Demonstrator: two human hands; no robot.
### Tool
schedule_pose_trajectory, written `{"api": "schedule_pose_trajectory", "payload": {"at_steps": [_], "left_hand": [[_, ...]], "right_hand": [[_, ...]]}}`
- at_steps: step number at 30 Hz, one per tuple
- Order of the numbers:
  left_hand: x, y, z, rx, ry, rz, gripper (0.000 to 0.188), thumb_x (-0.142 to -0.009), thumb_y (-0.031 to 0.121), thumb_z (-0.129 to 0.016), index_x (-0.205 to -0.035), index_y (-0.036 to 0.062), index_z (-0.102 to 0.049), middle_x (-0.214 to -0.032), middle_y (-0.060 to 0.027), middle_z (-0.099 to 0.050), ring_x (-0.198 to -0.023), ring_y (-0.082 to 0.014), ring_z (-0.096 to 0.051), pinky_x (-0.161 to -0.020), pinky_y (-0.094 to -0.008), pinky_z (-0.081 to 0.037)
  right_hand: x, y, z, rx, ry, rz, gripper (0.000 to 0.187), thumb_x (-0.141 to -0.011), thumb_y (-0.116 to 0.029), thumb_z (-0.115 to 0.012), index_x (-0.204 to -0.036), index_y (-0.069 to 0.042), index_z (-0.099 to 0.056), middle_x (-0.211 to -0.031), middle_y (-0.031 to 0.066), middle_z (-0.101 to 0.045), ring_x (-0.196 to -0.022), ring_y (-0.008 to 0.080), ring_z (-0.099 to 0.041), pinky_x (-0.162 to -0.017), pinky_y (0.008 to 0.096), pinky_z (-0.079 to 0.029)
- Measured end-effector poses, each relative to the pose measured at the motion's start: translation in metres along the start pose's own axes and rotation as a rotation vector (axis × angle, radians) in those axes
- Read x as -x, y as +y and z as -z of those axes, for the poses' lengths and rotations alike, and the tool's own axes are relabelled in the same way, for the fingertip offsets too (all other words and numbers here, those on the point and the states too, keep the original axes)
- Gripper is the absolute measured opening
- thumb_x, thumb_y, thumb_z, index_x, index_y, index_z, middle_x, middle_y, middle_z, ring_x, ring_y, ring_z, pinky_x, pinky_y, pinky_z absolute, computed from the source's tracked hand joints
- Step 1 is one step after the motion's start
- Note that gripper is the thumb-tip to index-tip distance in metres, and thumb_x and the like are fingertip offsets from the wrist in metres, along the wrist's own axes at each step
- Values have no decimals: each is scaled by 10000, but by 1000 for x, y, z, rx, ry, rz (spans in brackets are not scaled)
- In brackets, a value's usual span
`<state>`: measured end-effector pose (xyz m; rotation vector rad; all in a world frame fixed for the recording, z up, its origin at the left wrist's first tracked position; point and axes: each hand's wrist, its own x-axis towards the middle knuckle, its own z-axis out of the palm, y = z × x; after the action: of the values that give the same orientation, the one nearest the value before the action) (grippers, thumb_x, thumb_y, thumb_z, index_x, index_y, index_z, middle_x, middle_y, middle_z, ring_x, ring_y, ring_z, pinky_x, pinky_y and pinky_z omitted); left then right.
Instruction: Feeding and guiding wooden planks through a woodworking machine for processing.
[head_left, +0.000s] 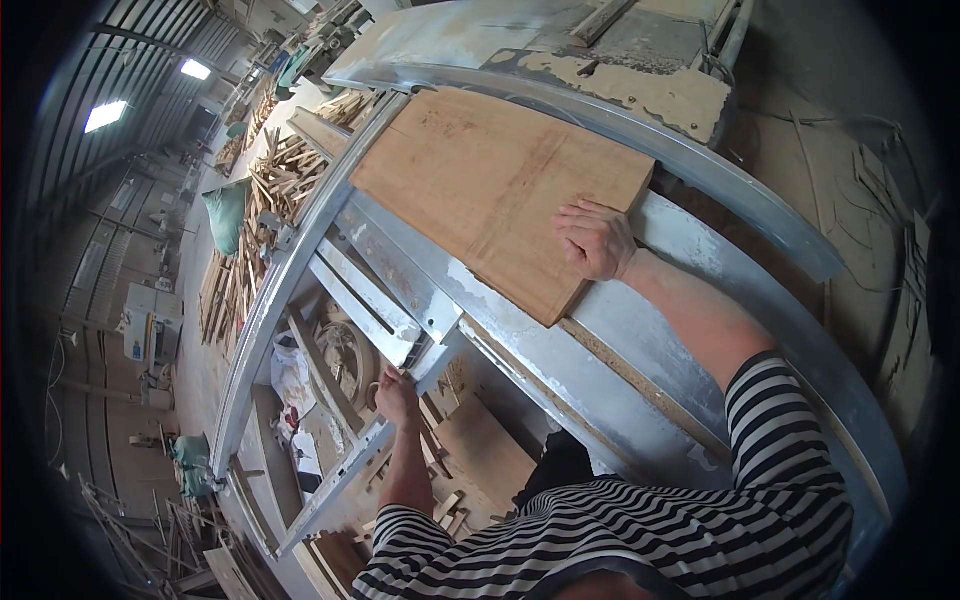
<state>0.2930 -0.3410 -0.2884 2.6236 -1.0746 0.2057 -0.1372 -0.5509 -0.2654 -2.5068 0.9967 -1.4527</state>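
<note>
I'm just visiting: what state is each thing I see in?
Wooden board: flat on the metal table
Metal table: worn, patchy surface
Right hand: on the board's right end, fingers bent
Left hand: at the metal rail, fingers curled, grip unclear
Ceiling lights: lit
Wood scraps: piled loosely

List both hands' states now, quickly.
Left hand: curled at the metal rail; grip can't be told.
Right hand: loosely curled on the board; grip can't be told.
</note>
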Motion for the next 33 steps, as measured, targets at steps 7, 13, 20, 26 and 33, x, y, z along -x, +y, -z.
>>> {"api": "schedule_pose_trajectory", "payload": {"at_steps": [7, 13, 20, 26, 33], "left_hand": [[2, 1, 0, -14, 25, 14, 484, -1032, 415, -417, -895, 49, -703, -821, -243, -691, -825, -460, -667, -738, -568, -512], [3, 4, -2, -9, 26, 12, 545, -1045, 458, -396, -888, 34, -702, -874, -235, -696, -863, -460, -662, -747, -540, -508], [3, 0, -6, -21, 45, 22, 481, -1039, 409, -398, -931, 63, -714, -860, -238, -701, -842, -457, -672, -749, -565, -520], [1, -3, -9, -31, 28, 65, 487, -1037, 423, -396, -945, 73, -723, -872, -228, -709, -861, -453, -675, -762, -563, -525], [1, -2, -11, -25, 57, 34, 517, -1037, 439, -391, -923, 62, -726, -866, -227, -710, -859, -446, -680, -760, -553, -526]], "right_hand": [[-4, -5, 2, -18, 30, 25, 159, -838, -165, -610, -904, -70, -719, -1034, 111, -745, -1028, 306, -712, -953, 446, -539], [-1, 0, 0, -2, 67, 37, 144, -831, -159, -613, -883, -68, -711, -1008, 99, -743, -1004, 307, -712, -934, 441, -545], [-1, -1, 1, 8, 20, 8, 161, -846, -180, -630, -906, -103, -757, -1023, 94, -763, -1033, 291, -725, -950, 450, -554], [0, -1, 0, 1, 30, 15, 164, -836, -172, -631, -912, -90, -751, -1018, 98, -761, -1031, 295, -724, -947, 450, -554], [-2, 1, -1, 16, 72, 52, 109, -795, -140, -627, -827, -64, -697, -962, 75, -739, -968, 288, -721, -893, 404, -562]]}}
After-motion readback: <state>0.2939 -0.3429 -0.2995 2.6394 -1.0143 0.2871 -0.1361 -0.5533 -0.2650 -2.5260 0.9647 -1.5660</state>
